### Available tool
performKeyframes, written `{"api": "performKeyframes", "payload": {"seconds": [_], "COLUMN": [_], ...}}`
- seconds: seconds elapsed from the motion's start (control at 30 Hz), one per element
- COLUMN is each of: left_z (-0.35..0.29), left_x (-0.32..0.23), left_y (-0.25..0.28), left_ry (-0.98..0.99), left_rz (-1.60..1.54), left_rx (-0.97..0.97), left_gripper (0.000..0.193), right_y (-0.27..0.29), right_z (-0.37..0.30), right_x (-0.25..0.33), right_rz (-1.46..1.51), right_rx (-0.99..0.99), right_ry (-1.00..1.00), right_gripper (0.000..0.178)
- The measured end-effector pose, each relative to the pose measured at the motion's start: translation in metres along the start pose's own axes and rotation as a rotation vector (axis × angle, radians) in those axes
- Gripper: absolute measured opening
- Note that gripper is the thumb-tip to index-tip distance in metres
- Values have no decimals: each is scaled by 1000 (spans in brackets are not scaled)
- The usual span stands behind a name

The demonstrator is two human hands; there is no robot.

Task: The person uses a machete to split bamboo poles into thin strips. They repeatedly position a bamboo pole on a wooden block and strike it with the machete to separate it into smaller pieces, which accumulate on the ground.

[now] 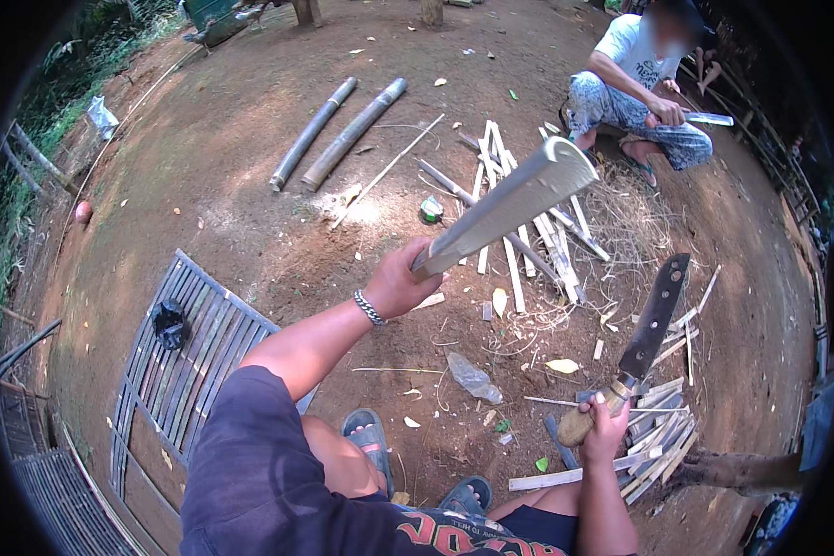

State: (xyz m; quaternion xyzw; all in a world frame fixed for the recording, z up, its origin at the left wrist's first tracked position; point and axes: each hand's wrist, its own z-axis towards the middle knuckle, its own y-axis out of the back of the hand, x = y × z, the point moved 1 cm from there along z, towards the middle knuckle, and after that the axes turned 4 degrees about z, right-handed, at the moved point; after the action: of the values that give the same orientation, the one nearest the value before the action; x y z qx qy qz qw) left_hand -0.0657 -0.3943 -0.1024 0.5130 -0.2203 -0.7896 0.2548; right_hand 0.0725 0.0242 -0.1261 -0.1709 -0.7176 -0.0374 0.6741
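Two hands are working: the left hand point(400, 283) is gripping a pale split bamboo slat point(505, 206) at its lower end, stiff, light, probably sharp-edged; the right hand point(605, 428), fingers closed, is holding a heavy dark-bladed wooden-handled machete point(653, 320) over brown dirt ground point(250, 213).

bamboo slat point(510, 208) in left hand point(400, 283) | machete point(644, 338) in right hand point(605, 428) | split strips point(658, 445) beneath

ground point(250, 222): bare brown dirt
far side: two bamboo poles point(338, 134) lying side by side
middle: split strips point(519, 213), shavings point(625, 218)
left: slatted panel point(190, 357)
near right: strip pile point(653, 440), plastic bag point(474, 378)
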Motion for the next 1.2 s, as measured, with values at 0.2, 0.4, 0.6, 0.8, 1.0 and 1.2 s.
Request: {"api": "performKeyframes", "payload": {"seconds": [0.2,0.4,0.6,0.8,1.0,1.2], "left_z": [-37,-42,-35,-51,-59,-60], "left_x": [45,43,-2,-52,-75,-118], "left_y": [28,44,99,138,131,125], "left_ry": [367,461,16,135,175,-301], "left_rz": [-87,-149,-341,-416,-143,92], "left_rx": [-236,-461,-791,-803,-823,-922], "left_gripper": [52,68,78,61,54,65], "right_y": [-52,-84,-106,-123,-131,-147], "right_z": [13,-4,-29,-57,-77,-79], "right_x": [1,2,0,8,32,84], "right_rz": [54,41,40,20,29,-69], "right_rx": [149,228,351,464,608,746], "right_ry": [-17,-108,-174,-187,-106,-22], "right_gripper": [22,22,21,20,27,37]}}
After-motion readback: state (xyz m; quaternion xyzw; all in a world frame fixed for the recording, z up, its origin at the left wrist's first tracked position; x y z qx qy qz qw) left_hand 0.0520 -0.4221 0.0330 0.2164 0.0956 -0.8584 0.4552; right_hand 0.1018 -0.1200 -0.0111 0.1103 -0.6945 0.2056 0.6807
